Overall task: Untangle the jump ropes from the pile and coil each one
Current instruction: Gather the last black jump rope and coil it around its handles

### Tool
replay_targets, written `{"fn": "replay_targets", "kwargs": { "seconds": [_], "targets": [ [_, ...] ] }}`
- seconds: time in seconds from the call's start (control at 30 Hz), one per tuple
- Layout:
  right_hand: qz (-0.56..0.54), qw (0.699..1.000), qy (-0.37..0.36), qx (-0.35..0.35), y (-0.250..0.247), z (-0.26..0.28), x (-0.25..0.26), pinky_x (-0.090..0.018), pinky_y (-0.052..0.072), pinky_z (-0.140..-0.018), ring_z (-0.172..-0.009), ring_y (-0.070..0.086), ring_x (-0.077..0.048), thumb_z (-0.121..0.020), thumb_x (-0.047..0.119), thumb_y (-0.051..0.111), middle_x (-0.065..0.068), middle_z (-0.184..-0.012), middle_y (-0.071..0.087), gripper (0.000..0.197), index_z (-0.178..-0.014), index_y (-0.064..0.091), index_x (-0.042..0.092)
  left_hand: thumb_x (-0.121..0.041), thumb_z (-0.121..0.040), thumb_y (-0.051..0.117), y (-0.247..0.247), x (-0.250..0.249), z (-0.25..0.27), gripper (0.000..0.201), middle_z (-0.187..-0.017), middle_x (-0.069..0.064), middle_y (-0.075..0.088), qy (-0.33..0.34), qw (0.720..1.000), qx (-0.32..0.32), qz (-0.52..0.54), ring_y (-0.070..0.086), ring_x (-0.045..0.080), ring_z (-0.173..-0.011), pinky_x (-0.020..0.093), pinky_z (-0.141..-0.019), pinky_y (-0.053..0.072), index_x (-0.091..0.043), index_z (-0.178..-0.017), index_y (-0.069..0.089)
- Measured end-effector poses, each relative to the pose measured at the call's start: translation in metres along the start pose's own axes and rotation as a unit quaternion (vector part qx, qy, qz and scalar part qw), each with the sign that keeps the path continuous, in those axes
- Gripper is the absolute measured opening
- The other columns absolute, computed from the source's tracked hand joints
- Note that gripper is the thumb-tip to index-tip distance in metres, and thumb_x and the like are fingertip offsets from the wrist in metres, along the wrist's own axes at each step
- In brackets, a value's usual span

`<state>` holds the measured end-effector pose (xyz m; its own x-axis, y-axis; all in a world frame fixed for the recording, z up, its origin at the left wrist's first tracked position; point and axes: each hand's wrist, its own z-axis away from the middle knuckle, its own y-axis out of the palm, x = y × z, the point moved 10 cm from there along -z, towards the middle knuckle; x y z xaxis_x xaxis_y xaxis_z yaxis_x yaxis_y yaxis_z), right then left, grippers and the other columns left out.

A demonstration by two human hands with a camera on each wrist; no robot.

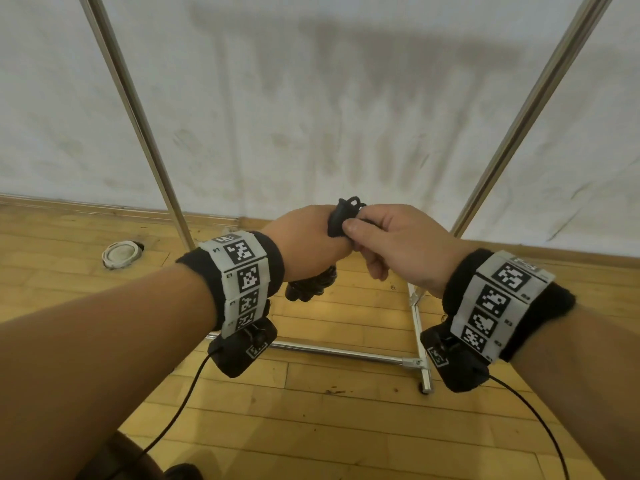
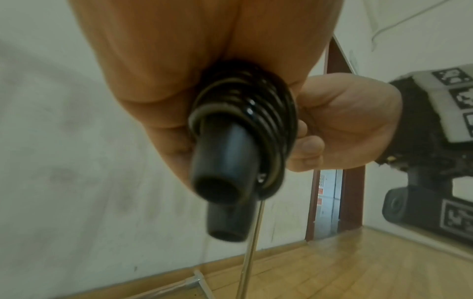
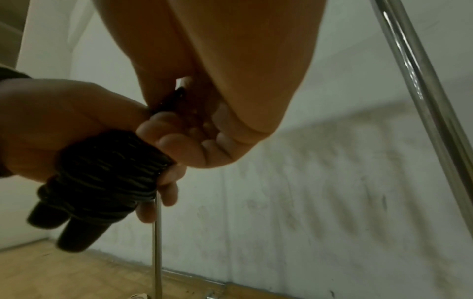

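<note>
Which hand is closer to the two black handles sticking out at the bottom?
Left. The left hand grips the rope-wrapped bundle just above the handles; the right hand pinches its top end, farther up.

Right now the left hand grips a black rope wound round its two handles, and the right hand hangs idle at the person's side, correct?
Not idle: in the head view the right hand pinches the rope at the top of the bundle. The left hand does grip it, wound round the two handles.

Held in the left hand point(image 1: 311, 244): black jump rope bundle point(image 1: 313, 284) with two black cylindrical handles point(image 2: 225, 172) side by side, cord wound around them. Touching its upper end, on the right: right hand point(image 1: 394, 244). Behind both: silver metal rack frame point(image 1: 349, 353) on the wooden plank floor point(image 1: 311, 427), before a white fabric backdrop point(image 1: 311, 98).
</note>
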<state>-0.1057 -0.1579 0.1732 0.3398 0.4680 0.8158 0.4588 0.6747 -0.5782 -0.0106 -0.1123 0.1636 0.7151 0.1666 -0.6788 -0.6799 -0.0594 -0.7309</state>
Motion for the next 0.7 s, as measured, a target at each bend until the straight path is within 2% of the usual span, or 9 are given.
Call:
{"fn": "replay_targets", "kwargs": {
  "seconds": [0.07, 0.13, 0.2, 0.27, 0.33, 0.43, 0.53, 0.63, 0.7],
  "targets": [
    [0.004, 1.0, -0.014, 0.0, -0.002, 0.0, 0.002, -0.027, 0.053, -0.06, -0.052, 0.058, -0.011, -0.105, 0.033, 0.053, 0.002, -0.057, 0.06, 0.036, -0.087, 0.065, 0.005, -0.023, -0.094, 0.068, 0.008, -0.001, 0.002, 0.003, -0.09, 0.009, 0.073, 0.007, 0.996, 0.042, 0.082, 0.072, 0.027, -0.083, 0.043, -0.078, 0.06, -0.021, -0.096, 0.066],
    [-0.006, 1.0, -0.011, 0.014, -0.003, 0.001, 0.0, -0.027, 0.052, -0.06, -0.053, 0.058, -0.013, -0.106, 0.034, 0.052, 0.0, -0.059, 0.061, 0.036, -0.09, 0.066, 0.005, -0.017, -0.085, 0.076, 0.012, 0.0, 0.007, 0.03, -0.106, 0.017, 0.074, 0.008, 0.97, 0.087, 0.226, 0.073, 0.037, -0.102, 0.049, -0.094, 0.06, -0.011, -0.113, 0.068],
    [-0.042, 0.998, -0.004, 0.048, -0.001, 0.003, -0.001, -0.023, 0.05, -0.056, -0.052, 0.056, -0.014, -0.106, 0.033, 0.051, 0.0, -0.059, 0.062, 0.034, -0.09, 0.066, 0.006, -0.012, -0.08, 0.076, 0.013, 0.002, 0.009, 0.044, -0.11, 0.019, 0.074, 0.01, 0.932, 0.114, 0.344, 0.072, 0.038, -0.104, 0.051, -0.1, 0.057, -0.009, -0.123, 0.065],
    [-0.07, 0.994, -0.001, 0.085, 0.004, 0.005, -0.001, -0.021, 0.047, -0.056, -0.052, 0.054, -0.015, -0.106, 0.031, 0.05, 0.0, -0.058, 0.06, 0.034, -0.093, 0.065, 0.003, -0.008, -0.081, 0.078, 0.013, 0.001, 0.008, 0.042, -0.107, 0.018, 0.074, 0.02, 0.911, 0.132, 0.389, 0.073, 0.036, -0.098, 0.05, -0.092, 0.058, -0.014, -0.12, 0.065],
    [-0.07, 0.992, -0.006, 0.101, 0.005, 0.005, 0.001, -0.023, 0.046, -0.059, -0.052, 0.052, -0.018, -0.104, 0.034, 0.051, -0.007, -0.057, 0.057, 0.041, -0.099, 0.064, -0.004, -0.005, -0.08, 0.08, 0.015, -0.003, 0.006, 0.035, -0.101, 0.016, 0.074, 0.032, 0.905, 0.14, 0.4, 0.074, 0.036, -0.088, 0.045, -0.078, 0.06, -0.018, -0.11, 0.068],
    [-0.05, 0.995, -0.015, 0.091, -0.005, 0.004, 0.005, -0.023, 0.047, -0.059, -0.051, 0.049, -0.02, -0.102, 0.037, 0.054, -0.011, -0.055, 0.054, 0.041, -0.091, 0.065, -0.001, -0.008, -0.079, 0.077, 0.011, -0.002, 0.003, 0.03, -0.095, 0.01, 0.073, 0.032, 0.918, 0.104, 0.382, 0.074, 0.037, -0.076, 0.041, -0.063, 0.061, -0.021, -0.103, 0.066],
    [-0.017, 0.997, -0.009, 0.078, -0.023, 0.005, 0.004, -0.023, 0.044, -0.053, -0.048, 0.045, -0.019, -0.104, 0.032, 0.053, -0.007, -0.052, 0.049, 0.037, -0.081, 0.066, 0.006, -0.013, -0.08, 0.071, -0.004, 0.008, 0.002, 0.023, -0.087, 0.0, 0.075, 0.017, 0.948, 0.032, 0.316, 0.078, 0.037, -0.074, 0.038, -0.057, 0.061, -0.027, -0.096, 0.063],
    [0.026, 0.997, 0.006, 0.067, -0.04, 0.008, -0.002, -0.027, 0.043, -0.054, -0.045, 0.045, -0.014, -0.104, 0.032, 0.053, 0.002, -0.049, 0.051, 0.038, -0.077, 0.066, 0.009, -0.017, -0.084, 0.072, -0.014, 0.013, 0.004, 0.029, -0.096, -0.005, 0.074, 0.034, 0.991, 0.005, 0.131, 0.079, 0.022, -0.069, 0.034, -0.055, 0.062, -0.042, -0.092, 0.06],
    [0.053, 0.997, 0.011, 0.059, -0.05, 0.009, -0.006, -0.03, 0.047, -0.06, -0.044, 0.045, -0.016, -0.103, 0.036, 0.053, 0.001, -0.048, 0.052, 0.04, -0.074, 0.067, 0.012, -0.022, -0.084, 0.074, -0.011, 0.018, 0.006, 0.032, -0.097, -0.007, 0.07, 0.034, 0.999, 0.016, 0.013, 0.075, 0.015, -0.059, 0.029, -0.049, 0.06, -0.047, -0.097, 0.057]
  ]
}}
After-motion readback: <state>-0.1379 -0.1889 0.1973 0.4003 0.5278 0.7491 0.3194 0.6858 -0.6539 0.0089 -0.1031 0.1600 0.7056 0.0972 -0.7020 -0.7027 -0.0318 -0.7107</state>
